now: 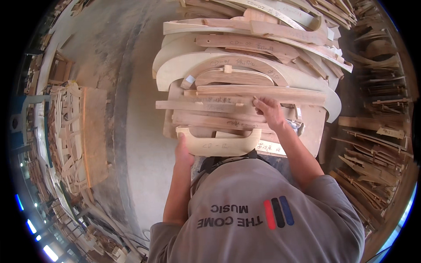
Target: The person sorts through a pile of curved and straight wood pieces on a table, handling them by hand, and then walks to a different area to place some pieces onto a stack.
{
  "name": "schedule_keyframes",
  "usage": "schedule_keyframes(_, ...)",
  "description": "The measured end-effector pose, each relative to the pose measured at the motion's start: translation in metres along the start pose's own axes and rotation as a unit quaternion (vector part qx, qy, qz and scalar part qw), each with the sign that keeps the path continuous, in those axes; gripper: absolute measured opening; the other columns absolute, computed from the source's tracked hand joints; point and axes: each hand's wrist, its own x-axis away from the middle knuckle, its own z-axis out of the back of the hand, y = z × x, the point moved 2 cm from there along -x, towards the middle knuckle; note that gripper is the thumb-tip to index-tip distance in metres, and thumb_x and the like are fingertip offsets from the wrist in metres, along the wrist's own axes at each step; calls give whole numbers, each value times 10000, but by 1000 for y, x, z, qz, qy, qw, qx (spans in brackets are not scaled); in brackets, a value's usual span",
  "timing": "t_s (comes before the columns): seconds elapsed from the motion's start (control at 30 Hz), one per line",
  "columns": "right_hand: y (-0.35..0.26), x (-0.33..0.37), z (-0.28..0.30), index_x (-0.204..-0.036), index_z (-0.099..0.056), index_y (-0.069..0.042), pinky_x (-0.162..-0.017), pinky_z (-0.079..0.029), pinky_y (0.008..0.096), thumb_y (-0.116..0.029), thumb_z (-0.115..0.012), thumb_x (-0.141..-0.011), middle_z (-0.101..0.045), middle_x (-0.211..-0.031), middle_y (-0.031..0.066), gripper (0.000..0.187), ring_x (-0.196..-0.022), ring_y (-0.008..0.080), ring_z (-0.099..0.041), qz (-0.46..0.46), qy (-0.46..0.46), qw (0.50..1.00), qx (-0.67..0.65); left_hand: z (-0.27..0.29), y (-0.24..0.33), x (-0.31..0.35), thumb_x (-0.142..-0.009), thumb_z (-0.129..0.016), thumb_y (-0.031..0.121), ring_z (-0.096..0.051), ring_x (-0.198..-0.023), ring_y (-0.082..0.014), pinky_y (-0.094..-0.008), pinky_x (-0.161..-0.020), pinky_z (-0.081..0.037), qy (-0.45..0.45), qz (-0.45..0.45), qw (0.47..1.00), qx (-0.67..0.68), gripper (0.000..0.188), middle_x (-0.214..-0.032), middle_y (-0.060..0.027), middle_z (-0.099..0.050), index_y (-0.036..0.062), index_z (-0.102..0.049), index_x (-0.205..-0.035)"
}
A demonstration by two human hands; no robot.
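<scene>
Close to my body, my left hand (pixel 184 150) grips the left end of a pale, shallow U-shaped wooden piece (pixel 219 146) with pencil marks on its face. The piece's two short arms point away from me. Farther out and to the right, my right hand (pixel 271 114) hovers over the pile with fingers curled and pinched together. Whether something small sits between its fingertips is too fine to make out. Beside those fingertips lie a long narrow wooden strip (pixel 175 105) and a wider brown board (pixel 280 93). Another brown board (pixel 197 119) lies between my hands.
Large curved plywood pieces (pixel 171 74) and marked boards (pixel 245 44) are stacked beyond my hands. A white marked sheet (pixel 271 147) lies near my waist. Racks of wooden parts (pixel 372 162) line the right; more wood pieces (pixel 68 140) stand left across the concrete floor (pixel 142 175).
</scene>
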Motion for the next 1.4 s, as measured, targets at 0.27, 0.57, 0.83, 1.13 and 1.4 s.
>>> schedule_keyframes(0.27,-5,15,32,-1146,-622,41,-769,-530,314,-176,-694,-894,-688,-941,105,340,-819,186,-644,132,63,967,209,-1,1,-1,-1006,-496,464,-566,-1178,-291,-435,-1004,-459,-13,-5,1000,-5,619,-1316,-152,-554,-23,-421,-1380)
schedule_keyframes(0.57,35,93,91,-1179,-632,-42,-967,-456,444,-156,-728,-784,-624,-1188,147,422,-1123,360,-558,164,17,821,546,6,12,3,-1010,-474,483,-572,-1172,-291,-436,-1006,-461,-39,-54,994,-84,646,-1322,-159,-550,-41,-406,-1383)
schedule_keyframes(0.83,48,98,78,-1238,-626,-122,-976,-411,454,-140,-765,-725,-553,-1198,81,532,-1165,326,-483,163,42,790,590,8,37,11,-1001,-487,491,-518,-1258,-293,-432,-1056,-425,-88,-64,992,-67,694,-1401,-154,-500,-38,-361,-1433)
schedule_keyframes(1.13,59,90,77,-1208,-632,-130,-981,-408,460,-162,-761,-723,-547,-1170,92,503,-1149,329,-481,168,63,801,571,10,26,21,-1012,-469,474,-502,-1279,-300,-434,-1080,-402,-85,-87,987,-102,670,-1418,-164,-485,-26,-357,-1443)
schedule_keyframes(1.4,59,91,82,-1160,-618,-103,-991,-398,458,-176,-750,-699,-551,-1189,98,486,-1170,319,-481,173,30,792,585,9,10,27,-1004,-479,482,-497,-1284,-300,-444,-1085,-396,-92,-73,988,-95,666,-1421,-152,-489,-3,-362,-1445)
